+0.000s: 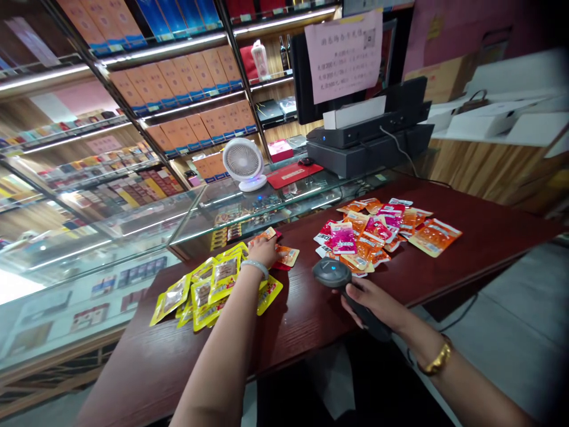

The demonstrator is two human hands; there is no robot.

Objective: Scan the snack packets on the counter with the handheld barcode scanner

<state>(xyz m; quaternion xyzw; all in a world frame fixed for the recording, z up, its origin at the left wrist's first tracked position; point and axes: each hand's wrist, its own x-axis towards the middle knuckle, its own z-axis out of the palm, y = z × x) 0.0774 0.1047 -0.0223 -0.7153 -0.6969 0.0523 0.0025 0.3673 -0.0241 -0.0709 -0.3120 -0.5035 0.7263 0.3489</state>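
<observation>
My right hand (373, 302) is wrapped round the handle of a black barcode scanner (332, 273), its head pointing left above the dark red table (306, 314). My left hand (263, 251), wearing a pale bracelet, lies over a few orange and red snack packets (288, 256). Its fingers look stretched out on them, partly hidden by the hand itself. Just left of that hand is a heap of yellow snack packets (222, 276) with clear windows. Beyond the scanner spreads a loose pile of orange, pink and red snack packets (368, 234).
A glass display counter (191, 228) adjoins the table's far side. On it stand a white fan (243, 161), a red mat (296, 175) and a black cash-register set (368, 148) with a paper notice (344, 56). Stocked shelves (178, 77) rise behind. A cable hangs near the table's right front edge.
</observation>
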